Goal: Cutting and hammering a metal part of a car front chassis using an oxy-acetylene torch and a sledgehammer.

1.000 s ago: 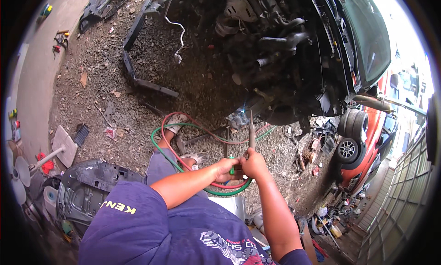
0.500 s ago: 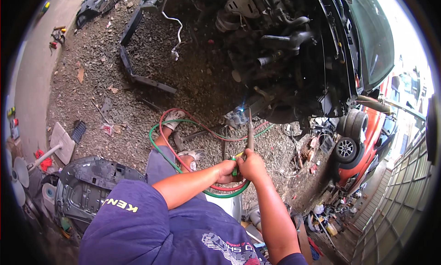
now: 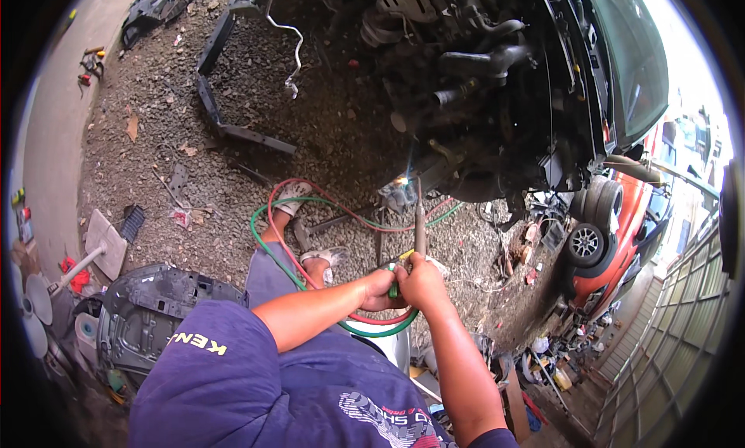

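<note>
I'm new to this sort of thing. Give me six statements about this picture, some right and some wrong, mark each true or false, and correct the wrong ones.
1. The right hand grips a slender grey metal torch. True.
2. The hands are far apart. False: the left hand is close beside the right, at a small green part.
3. The torch points back at the person's shirt. False: it points away, and a bright light glows near its tip.
4. A long red hose and a long green hose curve below the hands. True.
5. Green grass grows ahead of the hands. False: loose grey gravel lies there.
6. A black-tyred wheel with silver spokes shows on the right. True.
</note>
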`<action>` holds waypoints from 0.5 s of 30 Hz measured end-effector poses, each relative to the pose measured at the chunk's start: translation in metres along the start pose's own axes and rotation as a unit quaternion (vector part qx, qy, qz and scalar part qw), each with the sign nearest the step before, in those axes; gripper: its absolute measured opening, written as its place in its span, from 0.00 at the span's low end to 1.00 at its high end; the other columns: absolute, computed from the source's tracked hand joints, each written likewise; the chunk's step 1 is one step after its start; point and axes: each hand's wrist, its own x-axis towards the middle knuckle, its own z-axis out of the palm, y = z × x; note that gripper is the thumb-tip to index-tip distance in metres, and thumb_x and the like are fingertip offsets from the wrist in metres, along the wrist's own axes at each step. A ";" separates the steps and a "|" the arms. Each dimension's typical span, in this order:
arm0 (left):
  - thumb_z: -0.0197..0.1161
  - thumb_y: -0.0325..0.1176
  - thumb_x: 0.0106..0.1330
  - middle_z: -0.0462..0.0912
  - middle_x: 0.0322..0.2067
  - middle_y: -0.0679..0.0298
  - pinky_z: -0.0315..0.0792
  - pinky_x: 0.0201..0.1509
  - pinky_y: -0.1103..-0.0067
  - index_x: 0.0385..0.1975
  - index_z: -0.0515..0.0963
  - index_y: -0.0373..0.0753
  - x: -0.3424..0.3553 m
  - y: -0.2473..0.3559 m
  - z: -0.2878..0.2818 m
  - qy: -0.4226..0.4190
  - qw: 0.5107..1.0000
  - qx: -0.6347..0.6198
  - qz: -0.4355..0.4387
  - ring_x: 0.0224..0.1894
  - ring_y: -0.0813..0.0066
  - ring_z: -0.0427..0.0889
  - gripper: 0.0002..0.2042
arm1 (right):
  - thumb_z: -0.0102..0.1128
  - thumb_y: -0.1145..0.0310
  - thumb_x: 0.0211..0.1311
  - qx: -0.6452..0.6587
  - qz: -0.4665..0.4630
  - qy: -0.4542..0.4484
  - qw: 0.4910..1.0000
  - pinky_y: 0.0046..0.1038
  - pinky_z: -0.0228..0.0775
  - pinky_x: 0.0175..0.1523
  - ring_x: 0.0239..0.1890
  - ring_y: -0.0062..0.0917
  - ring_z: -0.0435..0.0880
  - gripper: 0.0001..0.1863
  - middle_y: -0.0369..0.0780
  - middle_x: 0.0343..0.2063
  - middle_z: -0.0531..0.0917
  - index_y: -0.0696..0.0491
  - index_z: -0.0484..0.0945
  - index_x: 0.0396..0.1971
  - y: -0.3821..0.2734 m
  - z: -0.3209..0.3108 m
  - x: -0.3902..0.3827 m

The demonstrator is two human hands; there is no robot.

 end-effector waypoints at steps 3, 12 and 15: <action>0.45 0.42 0.89 0.88 0.58 0.58 0.81 0.69 0.53 0.62 0.79 0.41 0.002 -0.003 -0.008 -0.002 1.000 -0.002 -0.009 0.59 0.61 0.88 0.18 | 0.71 0.57 0.73 0.002 0.000 -0.002 1.000 0.53 0.80 0.63 0.55 0.63 0.87 0.25 0.66 0.49 0.86 0.61 0.81 0.59 -0.002 0.000 -0.003; 0.48 0.43 0.89 0.89 0.54 0.60 0.81 0.68 0.53 0.61 0.80 0.43 0.002 -0.007 -0.025 0.007 0.999 0.015 -0.040 0.58 0.61 0.89 0.17 | 0.69 0.59 0.73 0.001 -0.003 -0.002 1.000 0.53 0.79 0.64 0.55 0.62 0.87 0.23 0.66 0.48 0.87 0.62 0.81 0.56 -0.007 0.003 -0.013; 0.51 0.47 0.89 0.90 0.51 0.63 0.83 0.65 0.57 0.59 0.81 0.44 -0.021 0.007 -0.027 0.035 0.990 0.126 -0.053 0.55 0.64 0.90 0.17 | 0.70 0.55 0.73 -0.033 -0.024 0.003 0.999 0.55 0.80 0.60 0.53 0.61 0.88 0.23 0.62 0.44 0.89 0.59 0.82 0.55 -0.006 0.007 -0.015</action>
